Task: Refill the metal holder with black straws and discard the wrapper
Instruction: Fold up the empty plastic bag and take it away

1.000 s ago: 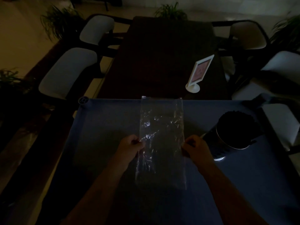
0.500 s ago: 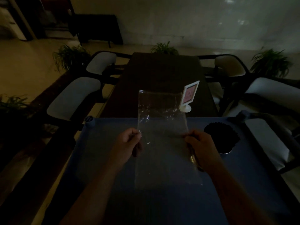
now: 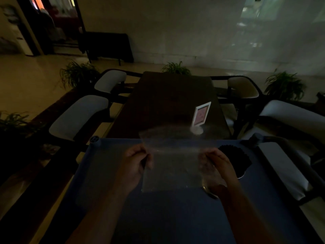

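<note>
Above the blue table (image 3: 98,173), the clear wrapper (image 3: 173,166) is stretched between both hands. The left hand (image 3: 136,162) pinches its left edge and the right hand (image 3: 217,164) pinches its right edge. The metal holder (image 3: 241,176), full of black straws (image 3: 234,157), stands on the table just right of the right hand.

- Blue worktop (image 3: 105,173) nearest, round cap (image 3: 95,138) at its far-left corner.
- Dark table (image 3: 167,103) just beyond, end-on, running away toward the wall.
- White-framed sign (image 3: 201,114) with pinkish card, upright on a round base, at the table's near right.
- Two pale-seated chairs left of the table, near (image 3: 79,117) and far (image 3: 110,81).
- Two more on the right, far (image 3: 242,87) and near (image 3: 290,115).
- Potted plants: far left (image 3: 77,74), behind the table (image 3: 175,68), far right (image 3: 284,85), left edge (image 3: 12,120).
- Dark bench (image 3: 107,44) against the pale wall.
- Doorway (image 3: 52,18) at upper left, reddish light inside.
</note>
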`<action>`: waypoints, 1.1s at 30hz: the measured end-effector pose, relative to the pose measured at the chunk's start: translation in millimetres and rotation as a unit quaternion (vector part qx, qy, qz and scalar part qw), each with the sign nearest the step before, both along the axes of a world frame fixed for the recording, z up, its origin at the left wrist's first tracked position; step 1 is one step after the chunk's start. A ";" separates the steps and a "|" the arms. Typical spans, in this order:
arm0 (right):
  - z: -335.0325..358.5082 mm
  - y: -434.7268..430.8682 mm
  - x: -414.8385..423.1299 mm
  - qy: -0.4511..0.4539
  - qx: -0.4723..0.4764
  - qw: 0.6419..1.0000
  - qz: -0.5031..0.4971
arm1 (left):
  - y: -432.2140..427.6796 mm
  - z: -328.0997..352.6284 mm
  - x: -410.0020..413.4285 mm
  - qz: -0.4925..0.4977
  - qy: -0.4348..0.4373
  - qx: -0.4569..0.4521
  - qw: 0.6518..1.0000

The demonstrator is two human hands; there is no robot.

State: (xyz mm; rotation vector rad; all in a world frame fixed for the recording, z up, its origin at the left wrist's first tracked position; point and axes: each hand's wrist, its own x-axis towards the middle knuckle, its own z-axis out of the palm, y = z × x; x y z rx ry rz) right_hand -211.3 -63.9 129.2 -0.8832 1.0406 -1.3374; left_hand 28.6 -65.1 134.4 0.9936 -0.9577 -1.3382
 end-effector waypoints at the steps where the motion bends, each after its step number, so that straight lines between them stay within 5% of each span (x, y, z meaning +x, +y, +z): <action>1: 3.5 1.2 -1.0 0.019 0.002 1.000 0.013 | 0.7 1.4 -0.5 0.008 -0.018 -0.003 1.000; 6: 17.2 2.5 -1.9 0.063 0.008 0.998 -0.001 | 3.2 11.6 7.9 0.030 -0.182 0.008 0.983; 17: 18.7 -4.7 0.3 0.187 -0.048 0.977 0.090 | 11.5 27.5 8.9 -0.025 -0.229 -0.008 0.973; 22: 15.2 -6.2 1.3 0.104 0.060 0.990 0.072 | 10.5 22.0 10.6 0.008 -0.194 -0.059 0.979; 27: 11.4 -4.4 -0.9 0.099 0.056 0.991 0.070 | 6.4 12.0 10.1 -0.074 -0.017 0.091 0.993; 33: 2.0 -8.0 -2.6 0.088 0.041 0.992 0.084 | 6.3 1.2 7.3 -0.061 -0.104 0.104 0.987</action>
